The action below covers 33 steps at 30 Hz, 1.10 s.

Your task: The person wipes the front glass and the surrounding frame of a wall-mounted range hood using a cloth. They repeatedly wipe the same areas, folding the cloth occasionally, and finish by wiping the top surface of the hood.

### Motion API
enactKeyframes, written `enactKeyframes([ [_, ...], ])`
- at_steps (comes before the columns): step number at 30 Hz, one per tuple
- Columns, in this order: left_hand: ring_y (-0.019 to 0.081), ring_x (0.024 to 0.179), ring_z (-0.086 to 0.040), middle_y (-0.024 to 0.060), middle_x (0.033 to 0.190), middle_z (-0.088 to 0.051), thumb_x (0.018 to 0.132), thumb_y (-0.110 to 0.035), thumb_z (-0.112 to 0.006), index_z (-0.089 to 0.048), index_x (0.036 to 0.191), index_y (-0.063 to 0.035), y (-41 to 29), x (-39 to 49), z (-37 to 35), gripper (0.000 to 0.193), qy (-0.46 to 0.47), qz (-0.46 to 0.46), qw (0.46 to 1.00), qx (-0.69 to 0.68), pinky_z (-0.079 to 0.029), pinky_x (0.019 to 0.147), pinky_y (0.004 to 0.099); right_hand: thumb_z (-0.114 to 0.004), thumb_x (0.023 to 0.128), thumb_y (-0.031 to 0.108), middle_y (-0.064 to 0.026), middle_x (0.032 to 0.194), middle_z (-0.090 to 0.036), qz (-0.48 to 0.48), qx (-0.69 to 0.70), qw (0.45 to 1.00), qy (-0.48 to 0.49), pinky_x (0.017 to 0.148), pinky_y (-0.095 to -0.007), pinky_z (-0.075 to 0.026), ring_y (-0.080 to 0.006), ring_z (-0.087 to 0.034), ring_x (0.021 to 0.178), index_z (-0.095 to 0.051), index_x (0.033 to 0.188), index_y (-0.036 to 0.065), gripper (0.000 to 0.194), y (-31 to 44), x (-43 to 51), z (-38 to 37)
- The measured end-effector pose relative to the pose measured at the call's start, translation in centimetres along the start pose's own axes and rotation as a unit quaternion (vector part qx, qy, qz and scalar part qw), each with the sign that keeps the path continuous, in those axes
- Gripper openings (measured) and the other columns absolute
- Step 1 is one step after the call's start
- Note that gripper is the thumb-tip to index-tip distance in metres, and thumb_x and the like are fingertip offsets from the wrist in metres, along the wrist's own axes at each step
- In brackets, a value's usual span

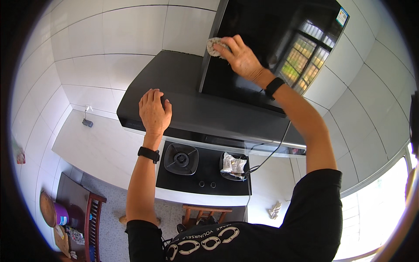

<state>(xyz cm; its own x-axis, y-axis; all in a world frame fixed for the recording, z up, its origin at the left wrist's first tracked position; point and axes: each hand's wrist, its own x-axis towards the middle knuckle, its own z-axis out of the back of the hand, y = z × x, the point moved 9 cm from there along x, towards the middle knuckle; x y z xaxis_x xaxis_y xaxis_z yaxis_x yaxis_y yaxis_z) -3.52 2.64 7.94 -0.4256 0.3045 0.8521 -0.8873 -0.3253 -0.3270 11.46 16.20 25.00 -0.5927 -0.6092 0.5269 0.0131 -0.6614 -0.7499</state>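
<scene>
My right hand [244, 60] grips a wadded light-grey cloth [213, 47] at the left edge of the glossy black upright cover [242, 19] of a range hood. My left hand [154, 111] is over the hood's dark sloping body [183, 88], with nothing in it. Its palm faces down, the fingers lie side by side and the thumb stands apart. Beneath the hood is a black two-burner gas hob [196, 190]. A folded whitish cloth [234, 163] lies on the hob's right burner.
A black cable [278, 147] hangs from the hood to the right burner. A white countertop [108, 154] holds a small black adapter [87, 122] and a crumpled beige rag [275, 209]. Below are a wooden chair [208, 209], a red-brown bench [93, 222] and a purple tub [61, 214].
</scene>
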Motion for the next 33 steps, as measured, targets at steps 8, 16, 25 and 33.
enactKeyframes([
  [8, 0.0311, 0.118, -0.057, 0.0103, 0.114, -0.065, 0.081, -0.014, -0.068, -0.062, 0.102, -0.0056, -0.1, 0.2, 0.0, 0.023, -0.003, 0.002, 1.0, -0.001, -0.042, 0.103, 0.0441, -0.07, 0.076, 0.004, -0.0105, 0.114, -0.053, -0.01, 0.022, 0.998, 0.059, 0.077, -0.0305, -0.057, -0.0255, -0.053, 0.091, -0.064, 0.121, 0.002, 0.046, 5.1, -3.6, -2.7],
  [16, 0.03, 0.115, -0.058, 0.0096, 0.114, -0.065, 0.081, -0.014, -0.067, -0.062, 0.102, -0.0067, -0.1, 0.1, -0.1, 0.022, 0.0, -0.003, 1.0, 0.006, -0.043, 0.102, 0.0433, -0.069, 0.079, 0.008, -0.007, 0.109, -0.051, 0.001, 0.058, 0.987, 0.147, 0.078, -0.0278, -0.057, -0.0239, -0.052, 0.095, -0.064, 0.117, 0.003, 0.038, 8.3, -6.7, -5.0],
  [25, 0.0303, 0.115, -0.058, 0.0099, 0.113, -0.065, 0.082, -0.013, -0.068, -0.061, 0.106, -0.0058, -0.2, 0.1, 0.2, 0.026, 0.016, 0.015, 1.0, 0.004, -0.043, 0.102, 0.0437, -0.065, 0.086, 0.007, -0.0095, 0.109, -0.053, -0.097, 0.236, 0.834, 0.49, 0.087, -0.0394, -0.053, -0.0312, -0.056, 0.103, -0.066, 0.098, 0.002, 0.013, 6.6, -8.0, -5.9],
  [33, 0.0321, 0.118, -0.056, 0.0124, 0.112, -0.064, 0.08, -0.014, -0.066, -0.062, 0.101, -0.0042, -0.4, 0.2, 0.5, 0.023, 0.005, 0.015, 1.0, 0.003, -0.041, 0.104, 0.0455, -0.057, 0.093, 0.008, -0.0062, 0.11, -0.06, -0.362, 0.397, 0.807, 0.246, 0.098, -0.0324, -0.045, -0.0184, -0.057, 0.107, -0.061, 0.118, 0.004, 0.025, -16.0, -6.3, 10.4],
])
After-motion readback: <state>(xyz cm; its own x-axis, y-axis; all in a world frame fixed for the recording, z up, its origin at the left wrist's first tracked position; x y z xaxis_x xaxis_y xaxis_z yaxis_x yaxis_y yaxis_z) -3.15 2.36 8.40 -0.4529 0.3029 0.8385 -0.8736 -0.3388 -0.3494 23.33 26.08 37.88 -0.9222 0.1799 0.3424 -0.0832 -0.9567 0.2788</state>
